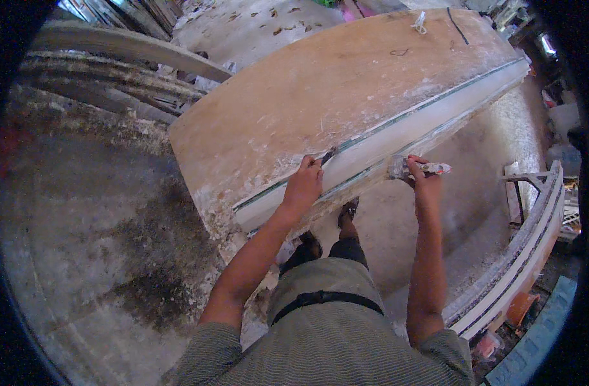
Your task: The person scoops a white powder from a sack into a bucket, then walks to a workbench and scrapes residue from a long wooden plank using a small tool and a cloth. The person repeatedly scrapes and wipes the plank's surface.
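Note:
A long white strip (384,143), edged with dark green lines, lies along the near edge of a brown work table (320,90). My left hand (303,185) is closed around a small dark flat tool, perhaps a putty knife (329,155), whose tip is at the strip's far green edge. In my right hand (425,181) I hold a wide-bladed scraper (398,168) with a pale, smeared handle. Its greyish blade is close to the table's near edge; whether it touches cannot be told.
Long boards (114,71) are stacked at the far left. A curved, pale wooden frame (532,225) stands at the right. A thin dark stick (457,27) and a small white bundle (420,23) lie on the table's far end. The concrete floor (82,238) has dark stains.

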Available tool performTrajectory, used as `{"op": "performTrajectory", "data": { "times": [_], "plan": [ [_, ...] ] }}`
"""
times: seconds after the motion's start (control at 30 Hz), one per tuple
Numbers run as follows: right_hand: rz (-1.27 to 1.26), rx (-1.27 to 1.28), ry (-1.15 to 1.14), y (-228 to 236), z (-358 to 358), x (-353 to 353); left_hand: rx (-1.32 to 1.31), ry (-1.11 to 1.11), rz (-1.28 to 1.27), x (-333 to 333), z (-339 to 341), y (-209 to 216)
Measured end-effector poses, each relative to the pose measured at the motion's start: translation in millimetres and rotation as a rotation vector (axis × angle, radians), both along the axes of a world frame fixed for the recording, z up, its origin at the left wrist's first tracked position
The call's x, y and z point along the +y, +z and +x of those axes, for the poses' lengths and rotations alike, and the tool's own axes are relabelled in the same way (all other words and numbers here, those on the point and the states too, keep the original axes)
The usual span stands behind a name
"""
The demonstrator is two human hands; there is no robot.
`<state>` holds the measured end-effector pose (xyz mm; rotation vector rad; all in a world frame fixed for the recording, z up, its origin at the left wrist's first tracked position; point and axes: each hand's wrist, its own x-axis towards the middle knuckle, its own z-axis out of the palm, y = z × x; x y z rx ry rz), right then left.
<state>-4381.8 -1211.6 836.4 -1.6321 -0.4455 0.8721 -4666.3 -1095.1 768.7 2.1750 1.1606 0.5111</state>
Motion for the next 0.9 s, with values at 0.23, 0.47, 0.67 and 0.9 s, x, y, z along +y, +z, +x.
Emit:
{"op": "performTrajectory", "data": {
  "times": [0.23, 0.47, 0.67, 0.9],
  "plan": [
    [0.022, -0.012, 0.065, -5, 13, -23, 0.138, 0.092, -0.125, -13, -38, 5],
    [-0.088, 0.051, 0.026, -8, 28, -37, 0.147, 0.000, -0.107, 21, 124, -15],
    [-0.075, -0.002, -0.100, -3, 88, -35, 0.206, 0.005, -0.051, 9, 79, -2],
    [-0.006, 0.109, -0.247, 0, 144, -33, 0.097, 0.012, -0.083, 15, 91, 3]
  ]
}}
